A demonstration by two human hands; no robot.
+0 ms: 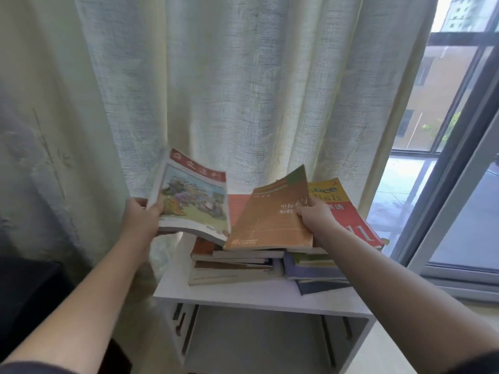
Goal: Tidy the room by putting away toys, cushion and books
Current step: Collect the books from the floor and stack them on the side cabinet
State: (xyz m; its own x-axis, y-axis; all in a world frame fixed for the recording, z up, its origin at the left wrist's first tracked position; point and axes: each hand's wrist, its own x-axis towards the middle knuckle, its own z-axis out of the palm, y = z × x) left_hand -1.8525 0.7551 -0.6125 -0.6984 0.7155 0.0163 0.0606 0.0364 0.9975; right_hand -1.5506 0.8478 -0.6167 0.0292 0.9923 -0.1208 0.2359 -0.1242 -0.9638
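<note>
My left hand (143, 218) grips the left edge of a book with a painted scene on its cover (193, 197), held tilted above the left side of the shelf. My right hand (316, 214) pinches the right edge of an orange-brown book (270, 217), lifted at its far end over a red and yellow English book (348, 211). Under them lie messy piles of several more books (237, 265) on the top of a white shelf unit (243, 295).
A pale curtain (216, 90) hangs right behind the shelf. A window with dark frames (453, 157) is at the right. A dark piece of furniture (24, 292) stands at the lower left. The shelf's lower compartment (259, 344) is open at the front.
</note>
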